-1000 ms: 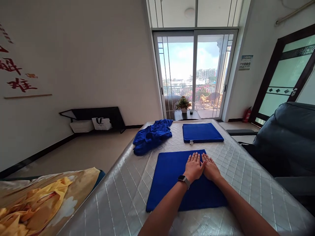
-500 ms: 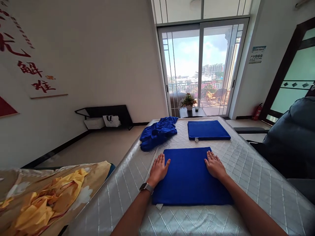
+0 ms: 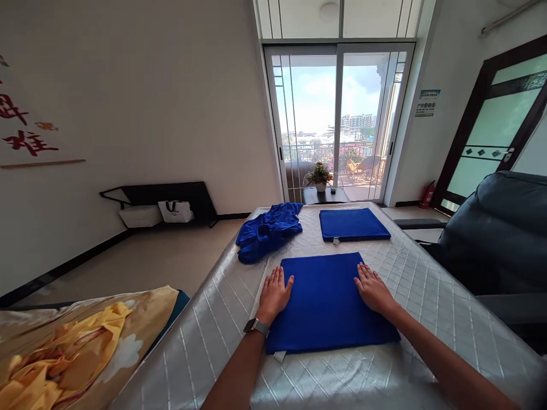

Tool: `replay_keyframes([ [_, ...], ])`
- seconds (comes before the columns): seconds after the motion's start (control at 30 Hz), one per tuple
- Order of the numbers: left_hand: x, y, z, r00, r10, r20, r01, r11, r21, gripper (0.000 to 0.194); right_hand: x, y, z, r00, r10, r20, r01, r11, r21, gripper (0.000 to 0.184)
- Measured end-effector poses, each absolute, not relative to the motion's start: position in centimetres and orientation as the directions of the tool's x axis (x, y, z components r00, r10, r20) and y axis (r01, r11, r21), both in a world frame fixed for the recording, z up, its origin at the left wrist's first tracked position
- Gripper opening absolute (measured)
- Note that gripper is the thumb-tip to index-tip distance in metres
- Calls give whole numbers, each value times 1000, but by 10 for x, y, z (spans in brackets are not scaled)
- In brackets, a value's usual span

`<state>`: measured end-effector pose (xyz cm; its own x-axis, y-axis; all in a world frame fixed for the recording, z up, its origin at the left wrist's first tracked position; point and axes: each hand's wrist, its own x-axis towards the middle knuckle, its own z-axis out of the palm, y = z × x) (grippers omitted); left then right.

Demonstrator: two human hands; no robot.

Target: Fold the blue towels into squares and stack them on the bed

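A flat, neatly folded blue cloth (image 3: 327, 304) lies on the silver quilted table cover (image 3: 222, 319) in front of me. My left hand (image 3: 276, 293) rests flat on its left edge, fingers stretched out, with a watch on the wrist. On the right edge lies my right hand (image 3: 374, 287), also flat with fingers extended. A small white tag (image 3: 280, 356) sticks out at the cloth's near left corner. Farther back is a second folded blue cloth (image 3: 354, 224), with a tag at its near edge. To its left sits a crumpled blue cloth (image 3: 269, 232) in a loose heap.
At the lower left, a yellow cloth (image 3: 106, 319) lies bunched on a tan patterned cover. A dark armchair (image 3: 496, 239) stands close on the right. Beyond the far end are a potted plant (image 3: 319, 175) on a small table and sliding glass doors (image 3: 307, 114).
My hands, side by side near the folded cloth's upper right at first, have parted. The left hand moved to the cloth's left edge; the right stayed near the right edge. The view shifted slightly.
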<state>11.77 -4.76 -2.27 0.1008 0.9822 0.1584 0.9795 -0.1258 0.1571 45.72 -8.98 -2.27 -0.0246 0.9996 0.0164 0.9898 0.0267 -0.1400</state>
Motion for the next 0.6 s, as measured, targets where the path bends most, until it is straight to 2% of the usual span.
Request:
replay_keyframes([
  [0.13,115,-47,-21,98,980,173,978,-127,166,75,455,-110,-26,-49,999,3,983,49,-178,68],
  [0.27,129,-53,-10,139,955,262,977,-176,123,70,452,-114,-26,-38,999,6,982,38,-184,68],
  [0.47,231,-91,1,554,792,259,802,-590,90,66,453,-111,-30,-44,998,47,985,51,-162,68],
  [0.6,303,-108,-7,636,723,269,717,-683,138,67,458,-114,-32,-99,994,48,986,104,-127,63],
])
